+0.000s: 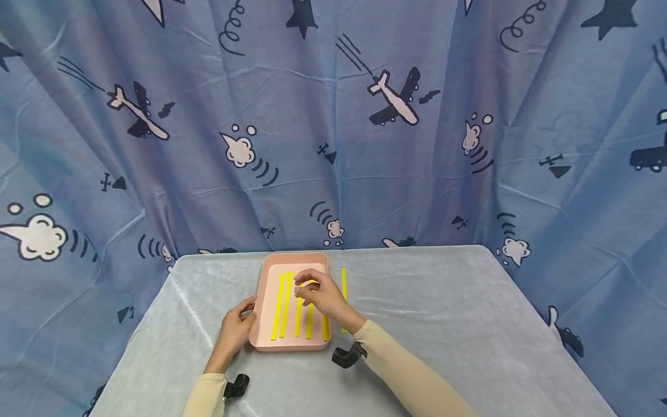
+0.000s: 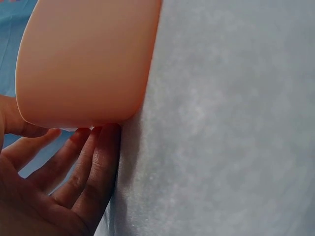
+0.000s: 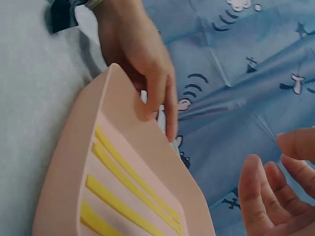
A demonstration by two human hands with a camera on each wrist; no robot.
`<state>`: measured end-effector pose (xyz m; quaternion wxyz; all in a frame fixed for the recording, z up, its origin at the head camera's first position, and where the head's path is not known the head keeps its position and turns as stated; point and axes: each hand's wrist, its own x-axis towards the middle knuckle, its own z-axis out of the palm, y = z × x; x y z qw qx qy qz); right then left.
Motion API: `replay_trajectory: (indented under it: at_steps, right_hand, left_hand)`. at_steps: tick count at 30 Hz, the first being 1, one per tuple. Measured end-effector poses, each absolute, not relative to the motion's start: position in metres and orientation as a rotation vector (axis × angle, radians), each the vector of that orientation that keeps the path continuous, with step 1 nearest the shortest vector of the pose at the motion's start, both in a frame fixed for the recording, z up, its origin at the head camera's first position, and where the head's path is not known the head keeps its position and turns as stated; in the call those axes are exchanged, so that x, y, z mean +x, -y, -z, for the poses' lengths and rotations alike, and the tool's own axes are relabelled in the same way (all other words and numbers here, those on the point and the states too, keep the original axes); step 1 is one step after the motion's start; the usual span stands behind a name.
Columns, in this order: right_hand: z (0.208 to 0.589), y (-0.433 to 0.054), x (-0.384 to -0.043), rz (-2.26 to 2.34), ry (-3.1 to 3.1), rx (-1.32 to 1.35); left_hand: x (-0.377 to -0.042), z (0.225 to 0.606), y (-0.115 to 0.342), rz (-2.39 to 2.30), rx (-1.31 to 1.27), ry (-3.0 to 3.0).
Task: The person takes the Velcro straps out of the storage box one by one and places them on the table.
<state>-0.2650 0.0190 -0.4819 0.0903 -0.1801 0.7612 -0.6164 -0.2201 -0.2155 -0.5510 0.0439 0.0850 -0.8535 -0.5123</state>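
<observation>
A pink tray (image 1: 290, 346) lies on the table with several thin yellow strips (image 1: 284, 305) laid lengthwise inside it. At the tray's left side, my left hand (image 1: 234, 331) touches the wall, its fingers (image 2: 84, 162) reaching out to the outer surface and the thumb near the rim. Above the tray, my right hand (image 1: 324, 295) hovers with its fingers loosely bent. Nothing shows between its thumb and fingers (image 3: 253, 191), which are apart in the right wrist view. Another yellow strip (image 1: 344, 285) lies on the table just right of the tray, partly hidden by the right wrist.
A grey cloth covers the table (image 1: 443, 324). Behind it hangs a blue curtain (image 1: 333, 116) printed with planes and stars, close to the table's back edge. Each wrist wears a black camera band (image 1: 348, 355).
</observation>
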Motion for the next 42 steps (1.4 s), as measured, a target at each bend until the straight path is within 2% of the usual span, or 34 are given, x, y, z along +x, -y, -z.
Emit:
replay_trajectory:
  at_steps: [10, 19, 42]
  right_hand:
    - [0.476, -0.002, -0.272, 1.552, -2.487, -0.709]
    - [0.474, 0.006, -0.287, 1.180, -2.551, -1.059]
    - [0.493, 0.042, -0.314, 0.154, -2.808, -1.262]
  left_hand:
    - [-0.221, 0.550, 0.214, 1.567, 0.260, 2.606]
    - [-0.222, 0.549, 0.212, 1.539, 0.251, 2.615]
    - [-0.222, 0.549, 0.214, 1.516, 0.250, 2.596]
